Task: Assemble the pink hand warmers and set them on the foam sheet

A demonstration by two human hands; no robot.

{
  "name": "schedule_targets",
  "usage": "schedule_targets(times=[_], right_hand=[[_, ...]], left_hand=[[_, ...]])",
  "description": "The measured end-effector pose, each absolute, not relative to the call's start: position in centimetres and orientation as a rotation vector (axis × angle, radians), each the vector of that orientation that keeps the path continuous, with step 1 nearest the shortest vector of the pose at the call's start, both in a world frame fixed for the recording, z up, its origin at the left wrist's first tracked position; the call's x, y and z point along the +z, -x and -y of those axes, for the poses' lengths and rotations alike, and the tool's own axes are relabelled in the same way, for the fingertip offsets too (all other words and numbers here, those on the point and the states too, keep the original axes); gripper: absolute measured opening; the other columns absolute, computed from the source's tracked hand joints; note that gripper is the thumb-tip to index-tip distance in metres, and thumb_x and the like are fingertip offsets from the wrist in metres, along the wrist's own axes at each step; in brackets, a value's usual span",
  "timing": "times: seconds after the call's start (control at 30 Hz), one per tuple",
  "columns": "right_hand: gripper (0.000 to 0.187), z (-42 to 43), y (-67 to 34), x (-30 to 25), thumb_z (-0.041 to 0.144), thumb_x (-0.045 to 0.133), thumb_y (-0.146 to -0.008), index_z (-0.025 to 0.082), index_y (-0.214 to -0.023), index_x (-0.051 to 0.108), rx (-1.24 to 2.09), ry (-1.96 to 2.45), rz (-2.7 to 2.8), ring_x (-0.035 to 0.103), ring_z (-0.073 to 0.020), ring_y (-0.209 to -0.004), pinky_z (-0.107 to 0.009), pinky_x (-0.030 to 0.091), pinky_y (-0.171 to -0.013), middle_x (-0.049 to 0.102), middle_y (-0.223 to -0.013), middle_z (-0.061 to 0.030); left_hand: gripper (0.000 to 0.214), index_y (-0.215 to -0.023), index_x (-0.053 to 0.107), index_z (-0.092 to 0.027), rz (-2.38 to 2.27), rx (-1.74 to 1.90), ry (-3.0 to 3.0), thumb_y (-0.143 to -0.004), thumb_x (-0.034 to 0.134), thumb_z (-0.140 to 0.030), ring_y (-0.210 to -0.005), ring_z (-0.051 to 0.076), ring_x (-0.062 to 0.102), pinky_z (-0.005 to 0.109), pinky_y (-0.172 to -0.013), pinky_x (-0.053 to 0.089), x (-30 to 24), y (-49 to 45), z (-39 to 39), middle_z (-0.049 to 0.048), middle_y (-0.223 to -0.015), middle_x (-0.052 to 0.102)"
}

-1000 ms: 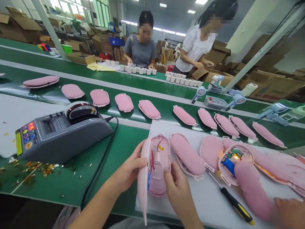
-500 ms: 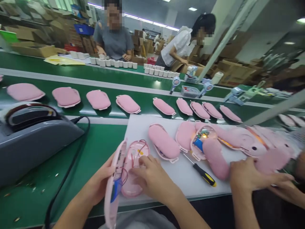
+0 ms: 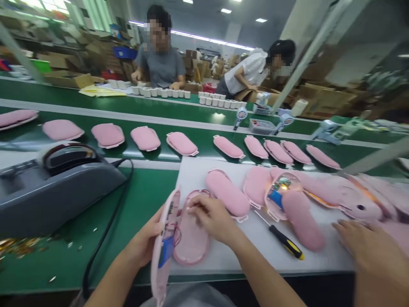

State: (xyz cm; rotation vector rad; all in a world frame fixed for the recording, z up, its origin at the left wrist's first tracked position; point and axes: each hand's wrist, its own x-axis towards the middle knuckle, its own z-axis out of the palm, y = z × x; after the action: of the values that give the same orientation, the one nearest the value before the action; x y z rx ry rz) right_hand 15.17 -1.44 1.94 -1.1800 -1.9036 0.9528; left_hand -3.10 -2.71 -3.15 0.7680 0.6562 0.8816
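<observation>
My left hand [image 3: 145,241] grips an opened pink oval device shell [image 3: 164,251], holding its lid half on edge with a blue battery and red wires showing inside. My right hand [image 3: 212,217] rests on the top of the other half of the shell [image 3: 191,238], which lies open on the white mat [image 3: 255,247]; its fingers are curled and press at the wires near the rim. A closed pink device [image 3: 227,192] lies just right of my right hand.
A black-and-yellow screwdriver [image 3: 284,244] lies on the mat. Another open device with a lit board [image 3: 283,194] sits beside more pink shells. A co-worker's hand [image 3: 367,247] reaches in at right. A grey tape dispenser [image 3: 54,187] stands left. Pink devices [image 3: 182,143] line the conveyor; two people work beyond.
The view has swung slightly. My right hand has shifted up to the top rim of the open shell. The co-worker's hand at right has moved further right and lower.
</observation>
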Motion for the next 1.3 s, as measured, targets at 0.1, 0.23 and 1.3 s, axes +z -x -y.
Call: schedule_targets(times=[0.1,0.23,1.3], right_hand=[[0.016,1.6,-14.7,2.2,0.020,0.047,-0.088,0.022,-0.087,0.063,0.963,1.269,1.918,0.062,-0.0139,-0.059,-0.025,0.046,-0.061,0.067,-0.071,0.0006],[0.020,1.8,-14.4,2.5,0.023,0.046,-0.088,0.022,-0.087,0.066,1.032,1.294,1.914,0.065,-0.0161,-0.063,-0.028,0.049,-0.062,0.069,-0.074,-0.0011],[0.012,-2.9,-16.5,3.7,0.025,0.062,-0.076,0.016,-0.072,0.068,1.845,1.015,1.930,0.065,-0.0129,-0.063,-0.024,0.054,-0.063,0.067,-0.074,-0.0018]], left_hand=[[0.075,-0.133,0.050,-0.022,-0.599,0.950,-0.700,-0.064,0.073,-0.040,-0.074,0.018,0.065,0.028,-0.067,0.049,-1.6,3.8,3.8,0.0049,-0.094,0.070],[0.075,-0.131,0.052,-0.021,-0.524,0.987,-0.657,-0.062,0.076,-0.037,-0.055,0.010,0.054,0.021,-0.054,0.043,-0.9,3.3,3.8,-0.0017,-0.067,0.063],[0.086,-0.142,0.040,-0.025,-0.541,0.915,-0.669,-0.065,0.074,-0.043,-0.083,0.021,0.064,0.034,-0.081,0.050,-1.5,3.3,3.4,0.0062,-0.102,0.069]])
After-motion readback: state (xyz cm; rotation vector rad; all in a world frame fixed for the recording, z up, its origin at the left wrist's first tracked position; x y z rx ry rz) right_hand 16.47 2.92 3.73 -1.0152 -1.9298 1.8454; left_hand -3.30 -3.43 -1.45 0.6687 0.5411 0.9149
